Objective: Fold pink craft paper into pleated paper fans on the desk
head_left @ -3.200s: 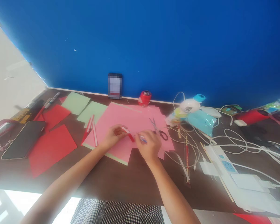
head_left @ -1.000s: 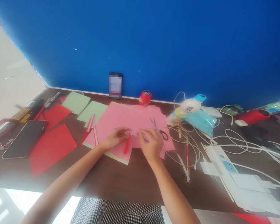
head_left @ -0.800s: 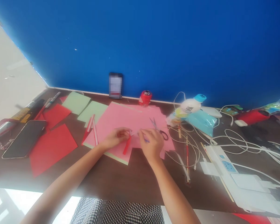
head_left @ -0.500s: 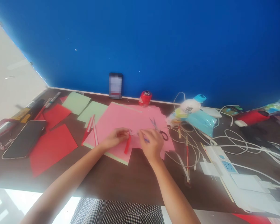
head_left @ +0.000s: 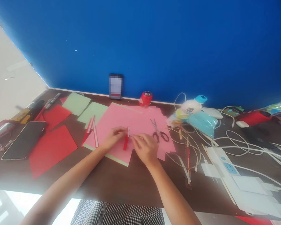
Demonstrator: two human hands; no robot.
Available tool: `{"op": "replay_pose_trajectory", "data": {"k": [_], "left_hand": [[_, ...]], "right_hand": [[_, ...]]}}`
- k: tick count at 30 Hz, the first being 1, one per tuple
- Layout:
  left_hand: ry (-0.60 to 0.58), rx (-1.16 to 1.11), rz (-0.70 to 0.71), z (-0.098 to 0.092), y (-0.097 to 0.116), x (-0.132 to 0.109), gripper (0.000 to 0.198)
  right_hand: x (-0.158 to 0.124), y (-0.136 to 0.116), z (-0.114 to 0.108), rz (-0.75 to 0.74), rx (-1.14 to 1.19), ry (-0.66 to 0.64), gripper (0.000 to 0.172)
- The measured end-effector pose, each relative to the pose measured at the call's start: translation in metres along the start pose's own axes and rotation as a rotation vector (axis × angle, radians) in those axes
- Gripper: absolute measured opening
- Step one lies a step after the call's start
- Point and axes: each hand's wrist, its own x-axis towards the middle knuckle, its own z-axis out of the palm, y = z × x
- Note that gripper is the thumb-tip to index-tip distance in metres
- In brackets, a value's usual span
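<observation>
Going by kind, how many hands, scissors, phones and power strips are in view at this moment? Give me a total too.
Hands: 2 (left hand, right hand)
Scissors: 1 pair
Phones: 2 (flat phone, upright phone)
Power strip: 1
Total: 6

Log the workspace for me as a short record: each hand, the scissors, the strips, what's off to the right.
Left hand: pinching a red strip
Right hand: fingertips close to that strip; grip unclear
Under the hands: pink sheets
Scissors: on the pink sheets, blades apart
Other strips: red and white, left of both hands
Right side: white bottle, power strip
</observation>
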Motion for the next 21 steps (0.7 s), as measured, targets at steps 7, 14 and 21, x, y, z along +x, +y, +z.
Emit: {"op": "replay_pose_trajectory", "data": {"k": [7, 14, 21], "left_hand": [[0.100, -0.002, 0.025, -0.0009, -0.0069, 0.0033, 0.025], [0.114, -0.188, -0.017, -0.0018, -0.0069, 0.0044, 0.025], [0.100, -0.197, 0.010, -0.0005, -0.0031, 0.0026, 0.024]], "right_hand": [[-0.0007, -0.0006, -0.0023, -0.048, -0.010, -0.025, 0.008], [0.0027, 0.0005, -0.0047, -0.102, -0.092, 0.000, 0.008], [0.0042, 0.0033, -0.0095, -0.142, -0.141, -0.017, 0.010]]}}
